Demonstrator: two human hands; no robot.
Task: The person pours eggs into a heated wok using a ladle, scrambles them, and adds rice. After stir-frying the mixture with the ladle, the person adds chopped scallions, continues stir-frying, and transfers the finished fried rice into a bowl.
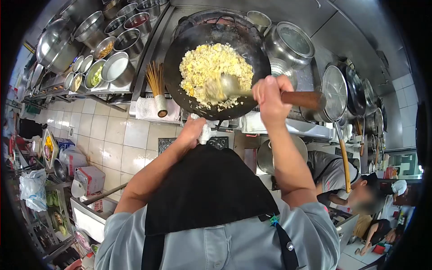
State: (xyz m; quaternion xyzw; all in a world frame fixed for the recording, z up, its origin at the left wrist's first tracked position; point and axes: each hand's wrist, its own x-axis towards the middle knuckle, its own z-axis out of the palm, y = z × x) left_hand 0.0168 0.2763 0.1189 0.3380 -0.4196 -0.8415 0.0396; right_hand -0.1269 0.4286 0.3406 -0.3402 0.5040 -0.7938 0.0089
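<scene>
The right hand's (pixel 271 96) fingers are closed round a ladle (pixel 228 85) in the rice and egg (pixel 211 63), inside the black pan (pixel 254 49) near the stove's (pixel 310 129) front edge. The left hand's (pixel 193 129) fingers grip a cloth (pixel 206 133). The food looks mostly mixed; some yellow lumps are left.

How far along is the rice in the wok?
Looks done: the rice and yellow, egg-like bits are together in the wok, largely mixed. In hand: the right hand has the ladle in the rice; the left hand holds a white cloth by the wok's near handle. Probably left: final stirring, then dishing out. Doneness I can't tell.
</scene>
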